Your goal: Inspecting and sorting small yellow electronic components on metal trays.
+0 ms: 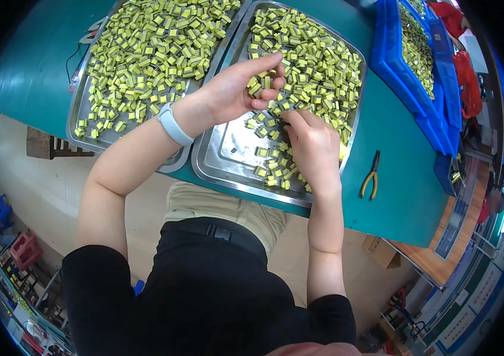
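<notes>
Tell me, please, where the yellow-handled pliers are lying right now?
In the head view the yellow-handled pliers lie on the green table top, just right of the right-hand metal tray and the right hand, below the blue bins.

Bare tray floor [234,151] lies open; heaped yellow parts [317,65] crowd the far half.

The right hand [314,148] hides whatever its fingertips pinch.

Small yellow-and-black blocks [314,65] lay heaped across right steel tray [228,155], densest toward far edge, sparse at near-left corner; several rested in cupped left hand [241,89].
</notes>
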A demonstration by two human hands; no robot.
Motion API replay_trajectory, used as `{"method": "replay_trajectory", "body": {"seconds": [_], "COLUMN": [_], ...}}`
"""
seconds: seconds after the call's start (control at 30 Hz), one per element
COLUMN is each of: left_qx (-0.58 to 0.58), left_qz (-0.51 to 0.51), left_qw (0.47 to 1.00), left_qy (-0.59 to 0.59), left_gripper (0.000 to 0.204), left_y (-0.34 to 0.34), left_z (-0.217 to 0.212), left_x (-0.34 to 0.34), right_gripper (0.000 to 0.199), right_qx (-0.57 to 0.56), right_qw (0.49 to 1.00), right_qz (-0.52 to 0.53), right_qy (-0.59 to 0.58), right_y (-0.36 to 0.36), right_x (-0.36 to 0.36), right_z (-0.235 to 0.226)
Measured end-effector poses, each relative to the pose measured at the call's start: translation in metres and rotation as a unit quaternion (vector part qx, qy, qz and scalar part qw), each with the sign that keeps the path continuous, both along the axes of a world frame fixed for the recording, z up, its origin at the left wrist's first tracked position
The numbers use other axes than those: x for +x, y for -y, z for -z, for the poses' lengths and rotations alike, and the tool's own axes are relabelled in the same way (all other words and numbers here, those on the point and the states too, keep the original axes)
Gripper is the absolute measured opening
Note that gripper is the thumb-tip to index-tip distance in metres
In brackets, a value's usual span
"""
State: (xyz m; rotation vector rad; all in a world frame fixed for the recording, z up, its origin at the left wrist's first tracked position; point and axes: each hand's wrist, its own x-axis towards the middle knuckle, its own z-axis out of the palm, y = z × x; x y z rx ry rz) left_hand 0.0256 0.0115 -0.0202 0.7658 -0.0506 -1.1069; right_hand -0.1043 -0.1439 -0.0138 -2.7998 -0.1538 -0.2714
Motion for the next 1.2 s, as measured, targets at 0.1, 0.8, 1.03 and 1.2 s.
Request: {"method": "replay_trajectory", "body": {"seconds": [0.1,0.8,1.03,1.2], "left_qx": [0.048,0.0,0.016,0.014], "left_qz": [-0.003,0.101,0.079,0.082], "left_qw": [0.997,0.98,0.982,0.979], "left_qy": [0.057,0.174,0.17,0.185], "left_gripper": [0.029,0.033,0.032,0.031], "left_y": [0.0,0.004,0.006,0.005], "left_z": [-0.001,0.003,-0.001,-0.001], "left_x": [-0.002,-0.01,-0.012,-0.012], "right_gripper": [0.022,0.027,0.022,0.019], "right_qx": [0.118,0.37,0.343,0.31], "right_qw": [0.993,0.912,0.926,0.936], "right_qz": [0.031,0.05,0.043,0.044], "right_qy": [0.004,0.172,0.152,0.161], "right_y": [0.002,0.014,0.016,0.014], "right_x": [0.001,0.001,0.001,0.002], "right_z": [-0.004,-0.006,-0.005,-0.008]}}
